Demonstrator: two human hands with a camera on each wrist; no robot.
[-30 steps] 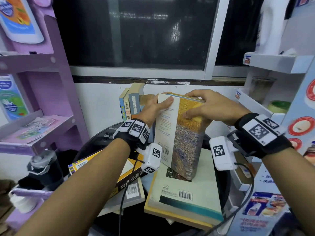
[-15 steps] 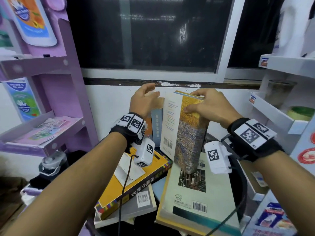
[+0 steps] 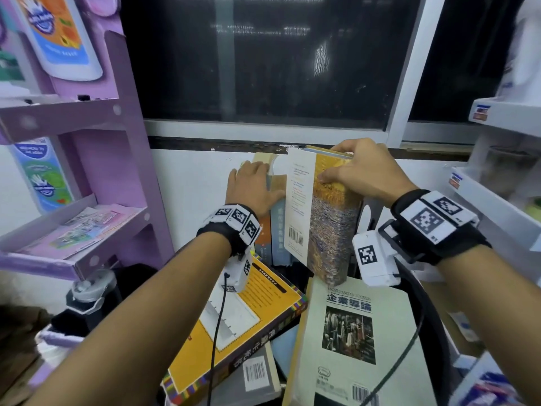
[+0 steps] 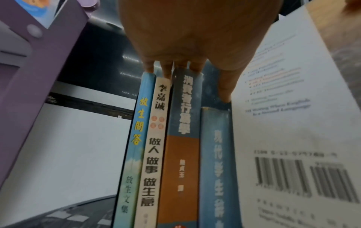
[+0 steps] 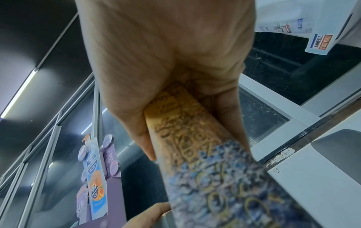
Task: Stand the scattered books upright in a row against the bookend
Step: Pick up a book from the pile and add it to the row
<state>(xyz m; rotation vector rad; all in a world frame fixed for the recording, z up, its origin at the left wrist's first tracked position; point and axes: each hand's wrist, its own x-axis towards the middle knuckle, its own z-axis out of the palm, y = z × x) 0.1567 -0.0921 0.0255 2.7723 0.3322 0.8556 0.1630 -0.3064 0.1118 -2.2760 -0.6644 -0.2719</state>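
The thick paperback (image 3: 328, 218) has a yellow-and-violet painted spine and a white back cover with a barcode; it stands nearly upright, its lower end over the pale textbook (image 3: 354, 341) lying flat; the right hand (image 3: 363, 171) grips its top end, thumb on the spine's left edge, fingers (image 5: 226, 108) curled over the far side; just left stands the row of upright books (image 4: 175, 146); the left hand (image 3: 251, 191) rests open on their tops, fingers straight, thumb just beside the paperback's white cover.
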